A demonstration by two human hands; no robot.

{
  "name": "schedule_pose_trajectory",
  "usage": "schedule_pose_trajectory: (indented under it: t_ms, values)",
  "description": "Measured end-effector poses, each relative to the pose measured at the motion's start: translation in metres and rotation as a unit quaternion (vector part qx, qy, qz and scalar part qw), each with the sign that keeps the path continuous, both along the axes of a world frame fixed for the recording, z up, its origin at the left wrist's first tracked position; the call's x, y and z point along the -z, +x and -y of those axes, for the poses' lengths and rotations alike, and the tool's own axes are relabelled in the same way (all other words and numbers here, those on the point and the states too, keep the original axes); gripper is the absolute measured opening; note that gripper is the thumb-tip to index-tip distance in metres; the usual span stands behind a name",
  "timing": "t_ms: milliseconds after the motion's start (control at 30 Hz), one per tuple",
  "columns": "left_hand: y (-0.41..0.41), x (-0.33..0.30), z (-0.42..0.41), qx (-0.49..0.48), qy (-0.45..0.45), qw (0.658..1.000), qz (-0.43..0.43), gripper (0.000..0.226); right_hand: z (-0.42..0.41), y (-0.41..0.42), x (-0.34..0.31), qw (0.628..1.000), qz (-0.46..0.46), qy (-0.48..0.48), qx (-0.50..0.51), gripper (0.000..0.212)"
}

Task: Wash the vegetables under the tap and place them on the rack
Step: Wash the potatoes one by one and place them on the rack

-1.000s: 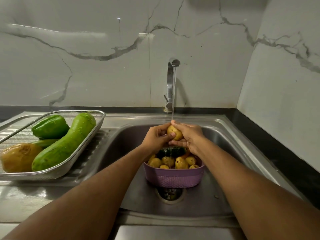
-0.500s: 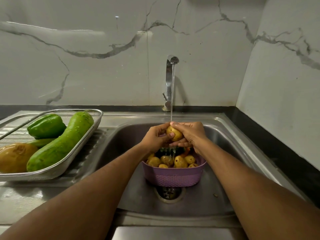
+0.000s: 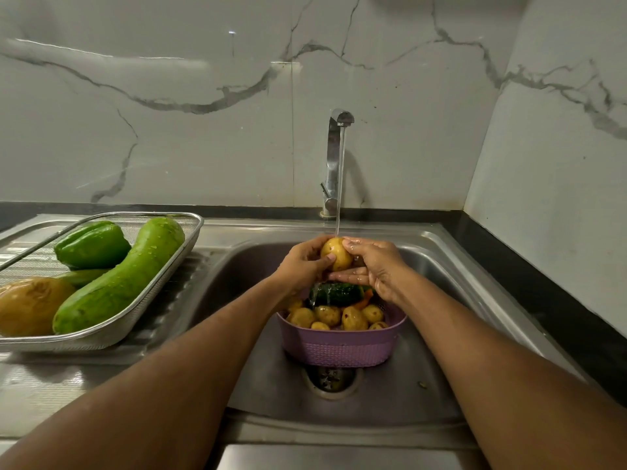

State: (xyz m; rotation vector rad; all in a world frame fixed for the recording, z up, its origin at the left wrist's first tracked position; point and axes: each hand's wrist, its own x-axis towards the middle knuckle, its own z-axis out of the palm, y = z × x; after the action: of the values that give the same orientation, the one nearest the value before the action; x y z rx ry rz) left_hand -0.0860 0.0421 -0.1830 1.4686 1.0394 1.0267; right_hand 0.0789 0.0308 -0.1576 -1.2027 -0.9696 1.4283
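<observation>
The potato (image 3: 336, 253) sat between both hands under the tap (image 3: 339, 157): left hand (image 3: 302, 266) fingers curled around it, right hand (image 3: 376, 266) fingers grasped its right side.

Hidden and cropped parts at the sink

The lower half of the potato (image 3: 336, 254) is being covered by the left hand (image 3: 302, 266) and the right hand (image 3: 376, 266). The cucumber (image 3: 336, 294) in the purple basket (image 3: 339, 347) is being partly screened by both hands and blurred by falling water. The drain (image 3: 330, 379) is being half hidden under the basket. The rack (image 3: 112, 334) and the brown vegetable (image 3: 30, 305) at its left end are being cut off by the left edge.
</observation>
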Motion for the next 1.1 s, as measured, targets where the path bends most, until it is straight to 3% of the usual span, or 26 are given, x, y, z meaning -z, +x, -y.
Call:
schedule_pose_trajectory:
  t_ms: [100,233,467,633,733,867,1100]
  values:
    - [0.001,-0.002,0.002,0.021,0.023,0.998,-0.057,0.04,0.005,-0.005,0.001,0.997,0.056,0.002,0.047,0.024]
    - [0.002,-0.004,0.007,0.04,0.054,0.99,-0.12,0.051,0.002,-0.012,0.007,0.989,0.104,0.014,0.106,0.041]
    - [0.001,-0.006,0.006,-0.004,0.112,0.985,-0.127,0.049,0.002,-0.007,-0.003,0.992,0.107,0.018,0.069,0.034]
    - [-0.002,-0.006,0.006,-0.035,0.094,0.99,-0.097,0.032,0.002,-0.002,-0.003,0.987,0.155,0.035,0.019,0.023]
    - [-0.003,-0.005,0.005,-0.043,0.08,0.991,-0.097,0.034,-0.002,-0.004,0.001,0.98,0.195,0.051,0.01,0.015]
    - [0.001,-0.007,0.006,-0.045,0.04,0.997,-0.051,0.046,-0.008,-0.007,0.004,0.98,0.19,0.058,0.027,0.018]
    - [0.008,-0.006,0.008,-0.059,-0.048,0.996,0.036,0.035,-0.006,-0.003,0.009,0.98,0.191,0.057,-0.002,0.026]
